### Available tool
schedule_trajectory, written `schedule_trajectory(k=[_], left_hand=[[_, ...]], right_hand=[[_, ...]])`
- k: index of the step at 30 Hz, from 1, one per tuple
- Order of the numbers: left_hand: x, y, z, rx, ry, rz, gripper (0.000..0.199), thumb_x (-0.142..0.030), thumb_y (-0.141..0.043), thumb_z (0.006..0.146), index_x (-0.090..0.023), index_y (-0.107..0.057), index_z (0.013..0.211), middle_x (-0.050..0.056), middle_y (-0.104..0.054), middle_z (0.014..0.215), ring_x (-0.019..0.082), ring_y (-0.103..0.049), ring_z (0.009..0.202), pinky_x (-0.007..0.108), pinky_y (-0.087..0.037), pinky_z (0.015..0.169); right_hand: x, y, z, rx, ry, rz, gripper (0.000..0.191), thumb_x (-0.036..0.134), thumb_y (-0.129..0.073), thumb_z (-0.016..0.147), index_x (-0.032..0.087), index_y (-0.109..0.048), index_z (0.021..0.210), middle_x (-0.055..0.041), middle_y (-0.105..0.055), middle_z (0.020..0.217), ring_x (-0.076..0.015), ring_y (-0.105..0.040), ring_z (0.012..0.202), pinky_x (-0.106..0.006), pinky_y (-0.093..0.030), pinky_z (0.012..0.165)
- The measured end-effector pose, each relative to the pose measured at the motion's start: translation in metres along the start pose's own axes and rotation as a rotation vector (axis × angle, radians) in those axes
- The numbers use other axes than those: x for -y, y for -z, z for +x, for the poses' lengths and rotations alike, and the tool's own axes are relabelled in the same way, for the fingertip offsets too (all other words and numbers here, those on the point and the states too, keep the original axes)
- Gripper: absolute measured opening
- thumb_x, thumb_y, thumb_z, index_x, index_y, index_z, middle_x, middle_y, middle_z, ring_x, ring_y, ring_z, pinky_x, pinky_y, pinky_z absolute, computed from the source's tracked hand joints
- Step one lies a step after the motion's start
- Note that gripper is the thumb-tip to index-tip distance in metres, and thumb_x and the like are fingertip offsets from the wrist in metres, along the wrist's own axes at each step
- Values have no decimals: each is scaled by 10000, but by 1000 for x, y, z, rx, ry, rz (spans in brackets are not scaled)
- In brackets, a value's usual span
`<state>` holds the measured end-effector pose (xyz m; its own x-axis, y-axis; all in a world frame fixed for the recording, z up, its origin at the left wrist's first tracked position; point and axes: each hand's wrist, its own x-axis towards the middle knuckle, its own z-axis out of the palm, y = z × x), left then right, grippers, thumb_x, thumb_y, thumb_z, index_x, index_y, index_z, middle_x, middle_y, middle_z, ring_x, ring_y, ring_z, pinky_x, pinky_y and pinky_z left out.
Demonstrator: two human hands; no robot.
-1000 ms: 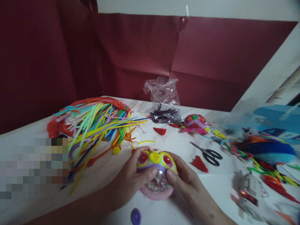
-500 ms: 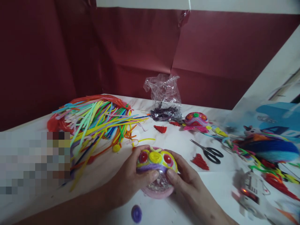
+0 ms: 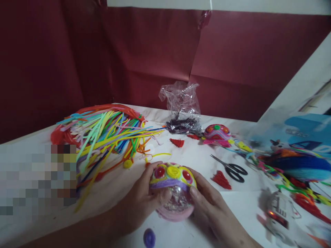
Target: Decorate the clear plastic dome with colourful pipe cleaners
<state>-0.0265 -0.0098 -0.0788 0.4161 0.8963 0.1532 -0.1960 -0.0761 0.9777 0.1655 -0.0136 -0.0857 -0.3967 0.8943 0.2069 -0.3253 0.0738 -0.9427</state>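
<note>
Between my two hands sits a round craft head [image 3: 169,184] made of coiled pipe cleaners, with red eyes, a yellow coil nose, a purple band and a clear, shiny lower part over a pink rim. My left hand [image 3: 144,198] wraps its left side, thumb on the clear part. On the right side, my right hand [image 3: 207,196] grips it with the thumb near the purple band. A purple coil [image 3: 149,237] lies on the table just below. Beyond my right hand are black-handled scissors [image 3: 231,168] and a red pipe-cleaner triangle [image 3: 221,179].
A heap of colourful pipe cleaners [image 3: 103,134] spreads at left. At the back stand a clear plastic bag [image 3: 182,110] and a finished-looking pink craft head [image 3: 217,134]. A white glue gun [image 3: 280,215] with a red light lies at right, near blue yarn-like bundles [image 3: 297,167].
The craft head has tilted slightly, showing more of its clear lower part. My right thumb has shifted right and up along its edge.
</note>
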Motion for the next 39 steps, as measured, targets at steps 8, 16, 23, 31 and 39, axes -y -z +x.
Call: schedule_trajectory(k=[8, 16, 23, 31, 39], left_hand=[[3, 1, 0, 28, 19, -36, 659, -429, -679, 723, -223, -337, 1247, 103, -488, 1255, 262, -513, 1104, 383, -422, 930], [-6, -3, 1, 51, 34, -84, 665, -391, -704, 709, -220, -342, 1241, 99, -496, 1244, 252, -524, 1089, 357, -425, 915], [-3, -4, -1, 36, 28, -112, 652, -379, -694, 723, -216, -334, 1241, 114, -494, 1246, 247, -538, 1073, 367, -421, 914], [-4, -8, 1, 78, 50, -216, 732, -267, -783, 630, -220, -351, 1219, 111, -535, 1203, 258, -557, 1068, 377, -441, 909], [-2, -5, 0, 39, 17, -155, 688, -275, -750, 677, -209, -344, 1228, 104, -536, 1212, 237, -553, 1072, 350, -449, 905]], right_hand=[[0, 0, 0, 1, -28, -14, 393, 412, -610, 947, 229, -465, 1263, -74, -476, 1204, -270, -463, 1066, -350, -451, 861], [-4, 0, 0, 20, -3, 55, 375, 366, -609, 956, 231, -468, 1276, -82, -435, 1246, -265, -449, 1090, -355, -429, 900], [-5, -3, -1, 15, 6, 106, 366, 357, -607, 965, 236, -468, 1281, -73, -442, 1247, -249, -427, 1120, -334, -421, 917], [1, -3, -1, -16, -32, 29, 378, 408, -615, 953, 247, -478, 1267, -46, -422, 1282, -242, -387, 1169, -311, -420, 934], [-1, -4, -5, -25, -74, 18, 608, 390, -733, 853, 236, -390, 1331, -76, -400, 1291, -270, -408, 1143, -367, -403, 953]])
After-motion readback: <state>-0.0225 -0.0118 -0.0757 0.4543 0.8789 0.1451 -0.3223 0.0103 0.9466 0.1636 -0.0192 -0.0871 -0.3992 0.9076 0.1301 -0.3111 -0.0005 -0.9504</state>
